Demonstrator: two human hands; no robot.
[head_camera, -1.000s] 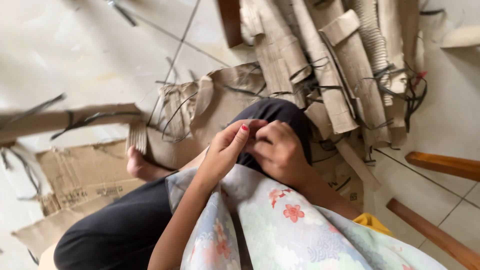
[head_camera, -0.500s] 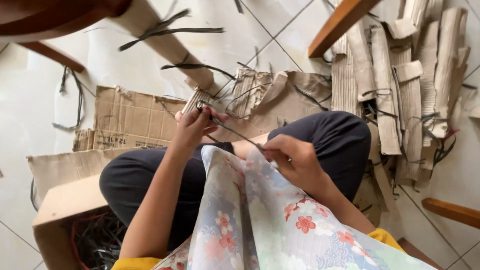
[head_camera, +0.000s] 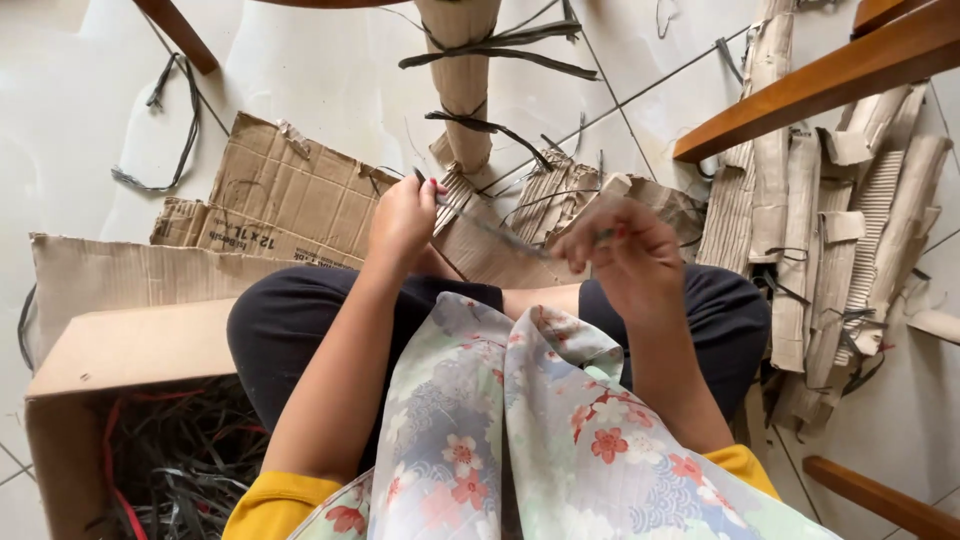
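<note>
A person is sitting on a tiled floor (head_camera: 330, 80), seen from above, stretching a thin dark strip (head_camera: 500, 232) between two hands above the lap. The left hand (head_camera: 402, 215) is pinching one end of the strip, fingers closed around it. The right hand (head_camera: 618, 255) is gripping the other end with curled fingers, though it is blurred and the exact hold is hard to make out. The strip is running slantwise between them, over the knees in dark trousers.

A flowered cloth (head_camera: 520, 430) is hanging down the person's front, covering the near part of the lap. At lower left an open cardboard box (head_camera: 120, 350) is holding a tangle of dark strips with some red ones. Beyond the left hand, two flattened cardboard sheets (head_camera: 290, 195) are lying on the floor. Straight ahead a cardboard roll (head_camera: 460, 85) is lying bound with dark strips. To the right a pile of folded cardboard pieces (head_camera: 830, 260), too many to count, is spreading over the floor, with loose strips among them. Four wooden furniture bars are showing at the edges; the largest bar (head_camera: 830, 75) is crossing over that pile at upper right
</note>
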